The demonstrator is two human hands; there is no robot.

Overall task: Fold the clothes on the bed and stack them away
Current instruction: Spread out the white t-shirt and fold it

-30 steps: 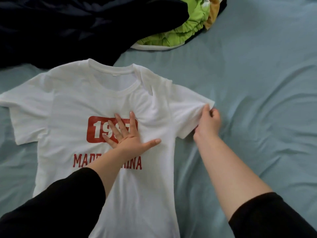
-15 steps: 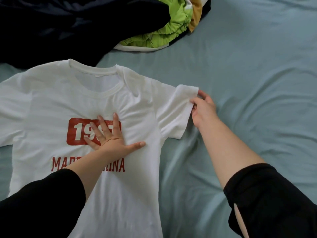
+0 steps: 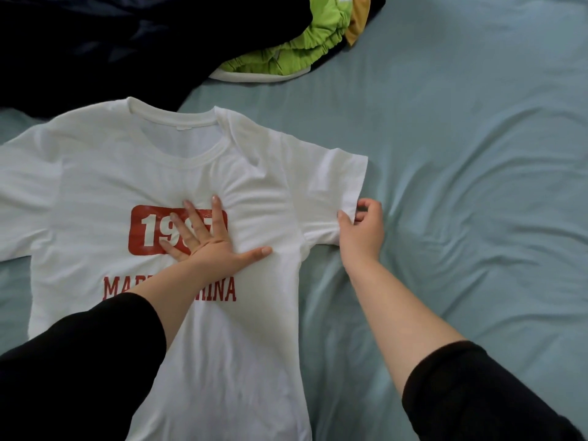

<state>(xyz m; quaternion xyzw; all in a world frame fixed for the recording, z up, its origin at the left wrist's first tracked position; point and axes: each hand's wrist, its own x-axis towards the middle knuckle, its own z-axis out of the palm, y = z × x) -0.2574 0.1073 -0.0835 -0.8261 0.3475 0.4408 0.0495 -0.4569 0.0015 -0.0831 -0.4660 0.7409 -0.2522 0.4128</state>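
Most of the view is taken up by a bed covered with a pale blue-green sheet (image 3: 461,154), wrinkled in soft folds to the right of the arms. Across the upper left lies a large dark navy garment (image 3: 95,43), bunched and shadowed, its edge running just behind the collar of the shirt in front of it. That white T-shirt (image 3: 248,361) is spread face up on the sheet at the left and centre, collar away from the person, hem running out of the bottom of the frame. Its chest carries a red block (image 3: 146,230) with white numerals and, below it, a line of red lettering (image 3: 219,289), both partly hidden by the forearm. At the top centre, against the dark garment, sits a crumpled lime-green garment (image 3: 286,55) with a white edge, and a scrap of mustard-yellow cloth (image 3: 358,23) beside it. Both forearms are bare, with black sleeves pushed up toward the elbows. The left hand (image 3: 210,246) lies flat and wide open on the chest of the shirt, fingers spread over the red block and thumb stretched to the right, pressing the cloth down without gripping it. The right hand (image 3: 362,230) is curled at the lower corner of the shirt's right-side sleeve (image 3: 337,186), pinching the hem between thumb and bent fingers.
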